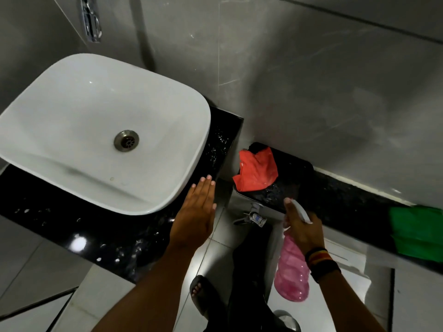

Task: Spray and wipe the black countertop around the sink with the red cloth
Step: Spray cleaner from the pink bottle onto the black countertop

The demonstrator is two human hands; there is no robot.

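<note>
A white basin (pixel 72 111) sits on the black countertop (pixel 60 226), which carries white spray droplets along its front and right strips. My left hand (pixel 195 212) hovers flat, fingers together, over the counter's right front corner beside the basin. My right hand (pixel 303 226) grips a pink spray bottle (pixel 291 271) by its white trigger head, nozzle pointing away from me. The red cloth (pixel 256 171) lies crumpled on a lower black ledge (pixel 294 178) to the right of the counter, apart from both hands.
A chrome tap (pixel 91 17) hangs on the grey tiled wall above the basin. A small chrome valve (pixel 254 214) sticks out below the ledge. A green cloth (pixel 417 231) lies on the black ledge strip at far right. My sandalled foot (pixel 203 298) stands on the tiled floor.
</note>
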